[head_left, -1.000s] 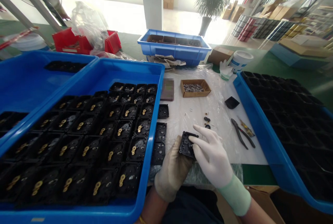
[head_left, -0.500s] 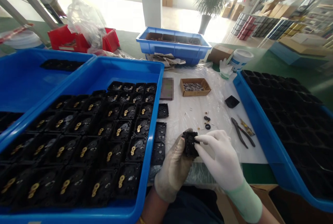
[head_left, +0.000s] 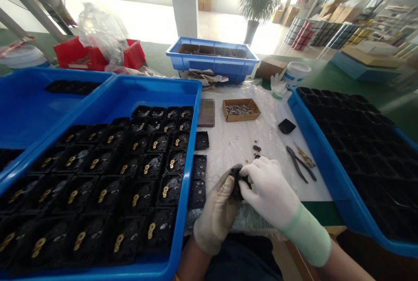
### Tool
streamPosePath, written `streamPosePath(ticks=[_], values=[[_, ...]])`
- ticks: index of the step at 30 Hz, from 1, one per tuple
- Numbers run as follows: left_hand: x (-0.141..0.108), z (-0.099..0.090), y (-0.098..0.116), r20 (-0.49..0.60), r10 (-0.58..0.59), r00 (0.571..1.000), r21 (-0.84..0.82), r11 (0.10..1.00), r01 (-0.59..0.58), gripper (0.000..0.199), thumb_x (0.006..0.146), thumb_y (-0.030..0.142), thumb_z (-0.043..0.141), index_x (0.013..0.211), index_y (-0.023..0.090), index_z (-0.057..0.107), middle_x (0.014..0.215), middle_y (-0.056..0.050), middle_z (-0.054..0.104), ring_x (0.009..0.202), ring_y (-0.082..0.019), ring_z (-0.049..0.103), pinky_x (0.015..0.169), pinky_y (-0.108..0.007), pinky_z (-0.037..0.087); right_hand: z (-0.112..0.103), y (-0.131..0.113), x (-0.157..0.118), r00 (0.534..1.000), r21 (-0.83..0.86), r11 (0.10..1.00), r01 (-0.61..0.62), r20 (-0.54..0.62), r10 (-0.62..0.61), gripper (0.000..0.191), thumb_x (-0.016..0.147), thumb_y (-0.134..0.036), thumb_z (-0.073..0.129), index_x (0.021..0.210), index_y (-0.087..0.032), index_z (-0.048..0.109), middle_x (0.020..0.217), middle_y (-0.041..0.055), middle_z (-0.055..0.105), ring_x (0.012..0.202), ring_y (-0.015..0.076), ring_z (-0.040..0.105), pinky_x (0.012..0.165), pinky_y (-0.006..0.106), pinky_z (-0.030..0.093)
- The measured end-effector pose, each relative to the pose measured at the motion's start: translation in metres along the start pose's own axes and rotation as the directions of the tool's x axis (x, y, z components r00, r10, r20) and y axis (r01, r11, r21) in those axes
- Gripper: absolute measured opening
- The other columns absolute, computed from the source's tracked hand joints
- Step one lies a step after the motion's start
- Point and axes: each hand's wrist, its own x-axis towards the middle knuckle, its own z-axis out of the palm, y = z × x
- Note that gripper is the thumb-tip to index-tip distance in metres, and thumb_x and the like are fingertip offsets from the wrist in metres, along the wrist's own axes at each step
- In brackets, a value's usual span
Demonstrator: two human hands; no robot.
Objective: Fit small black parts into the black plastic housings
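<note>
My left hand (head_left: 219, 208), in a greyish work glove, is wrapped round a small black plastic housing (head_left: 236, 189) near the table's front edge. The fingers of my right hand (head_left: 266, 187), in a white glove with a green cuff, are bent over the housing's face; thumb and forefinger come close together there. Whether a small part sits between them is hidden. Just beyond lie a few small black gears (head_left: 257, 148) and tiny brass-coloured pieces. More black housings (head_left: 197, 191) lie on the sheet by the left tray, next to my left hand.
A blue tray (head_left: 198, 98) of housings with brass gears stands left, another blue tray (head_left: 329, 176) of black parts right. Pliers (head_left: 301, 164) and a black scoop-like piece (head_left: 286, 126) lie right. Farther back are a cardboard box of metal pins (head_left: 241, 117) and a blue bin (head_left: 214, 61).
My right hand has shifted left, its fingers now farther over the housing and covering more of it. My left hand keeps its hold. The whole view has turned slightly.
</note>
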Motion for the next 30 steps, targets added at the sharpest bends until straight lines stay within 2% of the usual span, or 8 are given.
streamPosePath(ticks=[10, 13, 15, 18, 22, 24, 27, 30], values=[[0.002, 0.004, 0.0, -0.032, -0.02, 0.999, -0.073, 0.997, 0.018, 0.037, 0.096, 0.04, 0.077, 0.125, 0.018, 0.079, 0.138, -0.013, 0.074, 0.148, -0.031, 0.053, 0.13, -0.042, 0.034, -0.001, 0.004, -0.002, 0.998, 0.12, 0.992, -0.038, -0.053, 0.045, 0.004, 0.089, -0.017, 0.062, 0.091, -0.02, 0.063, 0.082, 0.0025, 0.061, 0.083, 0.0232, 0.059, 0.082, 0.042, 0.042], [0.004, 0.01, 0.001, -0.059, -0.008, 0.998, -0.113, 0.994, 0.001, 0.039, 0.095, 0.044, 0.078, 0.122, 0.017, 0.08, 0.136, -0.013, 0.075, 0.143, -0.031, 0.058, 0.127, -0.042, 0.039, -0.009, 0.013, 0.002, 0.992, 0.158, 0.983, -0.09, -0.071, 0.102, 0.006, 0.09, -0.021, 0.061, 0.095, -0.022, 0.065, 0.081, 0.0025, 0.063, 0.081, 0.0235, 0.061, 0.079, 0.04, 0.045], [0.005, 0.012, 0.001, -0.098, -0.01, 0.995, -0.14, 0.99, -0.003, 0.036, 0.092, 0.044, 0.081, 0.116, 0.017, 0.081, 0.131, -0.012, 0.077, 0.136, -0.031, 0.064, 0.122, -0.044, 0.045, -0.009, 0.027, 0.01, 0.981, 0.156, 0.98, -0.122, -0.13, 0.143, 0.006, 0.091, -0.025, 0.061, 0.095, -0.023, 0.066, 0.082, 0.0031, 0.065, 0.08, 0.0237, 0.063, 0.077, 0.039, 0.046], [0.006, 0.012, -0.001, -0.19, -0.023, 0.982, -0.163, 0.987, -0.008, 0.035, 0.086, 0.042, 0.087, 0.109, 0.016, 0.082, 0.121, -0.013, 0.079, 0.121, -0.03, 0.071, 0.11, -0.046, 0.055, 0.01, 0.057, 0.027, 0.96, 0.108, 0.98, -0.169, -0.208, 0.188, 0.006, 0.089, -0.027, 0.063, 0.089, -0.022, 0.066, 0.079, 0.0042, 0.067, 0.078, 0.0248, 0.064, 0.077, 0.04, 0.047], [0.007, 0.009, -0.003, -0.211, -0.026, 0.977, -0.167, 0.986, -0.01, 0.032, 0.088, 0.042, 0.085, 0.108, 0.017, 0.082, 0.121, -0.011, 0.08, 0.116, -0.029, 0.073, 0.104, -0.044, 0.059, 0.041, 0.085, 0.043, 0.956, 0.021, 0.969, -0.248, -0.158, 0.248, 0.01, 0.086, -0.023, 0.061, 0.089, -0.019, 0.069, 0.082, 0.0078, 0.071, 0.087, 0.029, 0.065, 0.082, 0.044, 0.047], [0.007, 0.008, -0.003, -0.192, -0.023, 0.981, -0.161, 0.987, -0.008, 0.031, 0.091, 0.042, 0.083, 0.109, 0.017, 0.082, 0.122, -0.011, 0.08, 0.119, -0.028, 0.072, 0.105, -0.042, 0.059, 0.041, 0.084, 0.043, 0.958, 0.033, 0.973, -0.229, -0.168, 0.231, 0.015, 0.088, -0.021, 0.06, 0.096, -0.018, 0.072, 0.09, 0.0096, 0.073, 0.091, 0.0296, 0.066, 0.085, 0.045, 0.048], [0.007, 0.009, -0.002, -0.168, -0.01, 0.986, -0.136, 0.991, -0.013, 0.033, 0.092, 0.044, 0.081, 0.111, 0.016, 0.082, 0.122, -0.011, 0.08, 0.129, -0.03, 0.068, 0.111, -0.043, 0.056, 0.019, 0.064, 0.031, 0.979, 0.157, 0.981, -0.118, -0.146, 0.141, 0.014, 0.095, -0.023, 0.061, 0.1, -0.022, 0.074, 0.096, 0.0075, 0.073, 0.093, 0.0268, 0.066, 0.084, 0.043, 0.05], [0.005, 0.013, 0.001, -0.119, -0.003, 0.993, -0.135, 0.991, -0.013, 0.038, 0.093, 0.045, 0.08, 0.116, 0.016, 0.081, 0.128, -0.013, 0.077, 0.137, -0.032, 0.063, 0.119, -0.045, 0.05, -0.006, 0.039, 0.015, 0.999, 0.231, 0.973, -0.03, 0.027, 0.024, 0.011, 0.099, -0.024, 0.064, 0.096, -0.025, 0.074, 0.095, 0.0045, 0.071, 0.094, 0.0245, 0.065, 0.085, 0.041, 0.049]])
